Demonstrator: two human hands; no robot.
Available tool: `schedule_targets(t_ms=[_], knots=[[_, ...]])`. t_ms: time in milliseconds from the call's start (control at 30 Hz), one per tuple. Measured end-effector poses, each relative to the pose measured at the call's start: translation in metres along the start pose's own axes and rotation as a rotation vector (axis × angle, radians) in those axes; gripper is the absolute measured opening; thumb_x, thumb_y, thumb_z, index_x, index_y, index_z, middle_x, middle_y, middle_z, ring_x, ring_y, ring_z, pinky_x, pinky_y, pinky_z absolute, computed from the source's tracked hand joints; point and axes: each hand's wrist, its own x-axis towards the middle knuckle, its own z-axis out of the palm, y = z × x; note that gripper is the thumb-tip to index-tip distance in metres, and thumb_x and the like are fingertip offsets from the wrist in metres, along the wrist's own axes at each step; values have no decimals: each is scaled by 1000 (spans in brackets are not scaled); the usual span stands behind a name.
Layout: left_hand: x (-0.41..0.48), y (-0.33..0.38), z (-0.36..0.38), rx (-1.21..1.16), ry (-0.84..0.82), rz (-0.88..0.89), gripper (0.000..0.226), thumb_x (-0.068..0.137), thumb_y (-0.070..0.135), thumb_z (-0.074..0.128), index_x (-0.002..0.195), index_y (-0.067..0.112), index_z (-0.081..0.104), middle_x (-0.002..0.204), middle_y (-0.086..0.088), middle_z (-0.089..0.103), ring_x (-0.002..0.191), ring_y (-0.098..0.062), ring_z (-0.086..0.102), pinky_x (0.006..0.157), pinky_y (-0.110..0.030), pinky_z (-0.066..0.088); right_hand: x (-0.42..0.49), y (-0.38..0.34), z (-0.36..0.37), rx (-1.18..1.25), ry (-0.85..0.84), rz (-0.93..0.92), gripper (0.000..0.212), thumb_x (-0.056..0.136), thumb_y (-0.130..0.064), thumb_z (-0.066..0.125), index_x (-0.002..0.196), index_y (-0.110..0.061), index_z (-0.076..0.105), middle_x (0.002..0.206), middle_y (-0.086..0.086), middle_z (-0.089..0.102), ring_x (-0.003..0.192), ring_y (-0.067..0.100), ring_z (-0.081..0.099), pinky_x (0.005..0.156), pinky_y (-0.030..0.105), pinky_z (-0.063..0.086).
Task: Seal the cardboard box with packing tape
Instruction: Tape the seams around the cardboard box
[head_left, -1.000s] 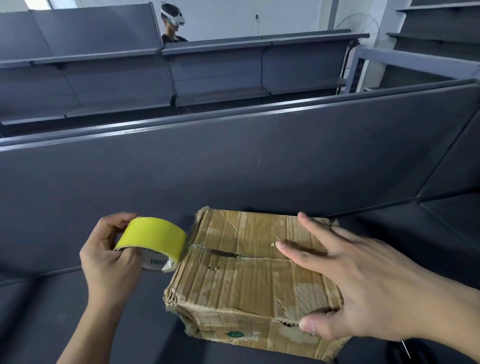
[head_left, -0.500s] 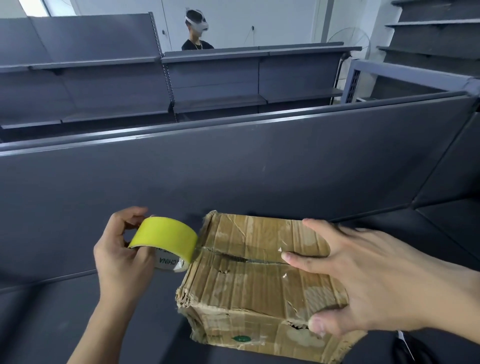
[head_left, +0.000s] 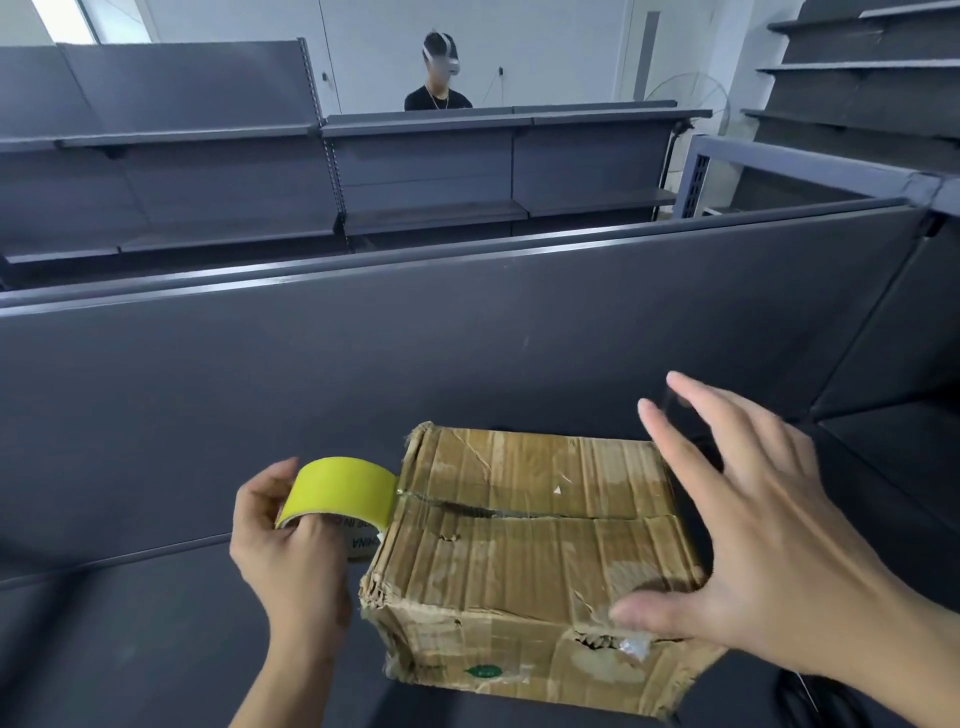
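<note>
Starting seam: left hand (head_left: 291, 540) grips tape roll (head_left: 340, 493) at cardboard box (head_left: 524, 545) edge; right hand (head_left: 748, 525) open, steadying. Next: pull tape along seam (head_left: 519, 512).

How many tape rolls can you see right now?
1. The yellow tape roll is held in the left hand, at the cardboard box's left edge by the seam. Others could lie outside the view.
</note>
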Motion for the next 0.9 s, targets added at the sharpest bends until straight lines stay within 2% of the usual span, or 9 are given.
schedule_targets(t_ms=[33,100,167,267,333,500,633,733,900], knots=[[-1,0,1,-25,17,-25,46,82,-3,59,97,40,68,114,-12,70,97,-47,68,79,-66,58,2,-4,-3,20,-53,-4,139,57,-106,34,162,-18,10,168,15,-5,154,34,4,120,54,17],[-3,0,3,-56,43,-82,44,87,-4,61,100,38,66,122,-16,68,95,-40,68,78,-57,58,8,-16,-12,116,-205,-49,141,52,-109,29,152,-30,-32,153,1,-50,146,18,-39,124,49,-5],[-4,0,7,-99,56,-156,38,92,-1,61,101,36,63,112,-13,70,82,-24,68,66,-38,58,21,-28,-19,166,-329,-123,143,52,-105,42,141,-37,-46,140,-9,-62,138,10,-49,124,48,-9],[-8,2,11,-158,68,-274,30,97,-2,54,114,23,59,85,-1,62,44,-1,60,38,-17,46,48,-44,-20,235,-420,-264,150,51,-93,65,144,-41,-40,140,-19,-60,139,10,-46,124,58,-4],[-9,5,12,-193,66,-308,31,97,-1,54,122,19,59,84,-3,61,39,-2,57,34,-16,43,61,-51,-14,267,-479,-301,150,52,-87,72,144,-45,-38,139,-23,-59,140,10,-45,123,59,-3],[-9,11,13,-219,76,-276,28,97,-4,53,113,18,58,81,-2,60,45,-5,59,38,-17,46,74,-49,-1,246,-606,-279,149,52,-89,71,138,-48,-44,149,-20,-49,143,5,-36,126,47,-7],[-9,9,16,-243,68,-257,29,93,-5,56,101,22,61,78,3,61,65,-15,61,63,-32,51,82,-48,0,215,-629,-253,149,50,-91,68,140,-47,-42,161,-16,-31,148,5,-27,126,45,-4],[-5,6,15,-248,55,-229,33,92,-7,57,97,25,61,79,3,62,73,-20,61,66,-35,51,84,-50,2,217,-602,-259,147,51,-89,69,143,-48,-38,164,-21,-15,153,12,-14,125,47,6],[6,10,12,-251,13,-143,34,85,-7,59,93,26,62,100,-20,70,86,-36,66,66,-41,53,80,-52,9,235,-519,-268,141,55,-87,68,146,-50,-32,159,-19,-1,149,15,0,123,51,10]])
